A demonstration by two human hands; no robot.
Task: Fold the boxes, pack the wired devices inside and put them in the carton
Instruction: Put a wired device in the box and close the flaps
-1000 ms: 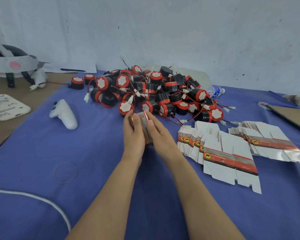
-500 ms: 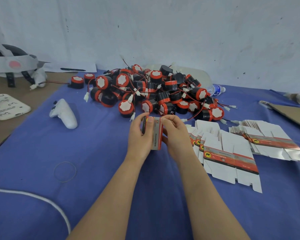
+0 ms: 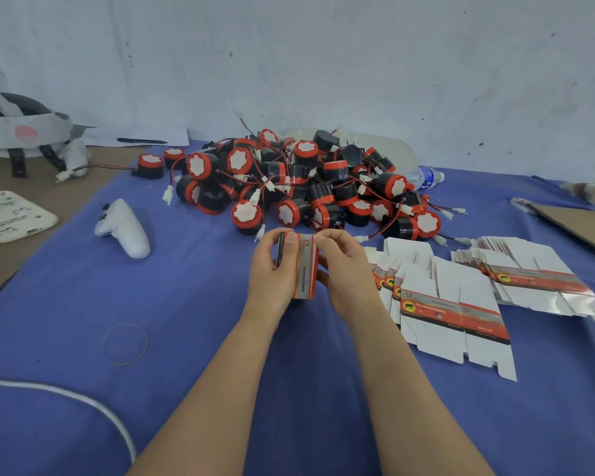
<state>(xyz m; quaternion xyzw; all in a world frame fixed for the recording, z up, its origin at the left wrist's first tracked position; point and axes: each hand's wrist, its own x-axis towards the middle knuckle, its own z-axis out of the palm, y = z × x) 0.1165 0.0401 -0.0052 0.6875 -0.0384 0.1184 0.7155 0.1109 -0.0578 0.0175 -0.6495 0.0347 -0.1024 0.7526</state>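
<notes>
- Small red-and-grey printed cardboard box: upright, held between both hands above the blue cloth, just in front of the device pile.
- Left hand: curled round the box's left side, thumb on its top.
- Right hand: fingers pinching the box's upper right edge.
- Black-and-red round wired devices: heaped behind the hands.
- Flat white box blanks: fanned stacks to the right.
- White handheld controller: lying to the left.
</notes>
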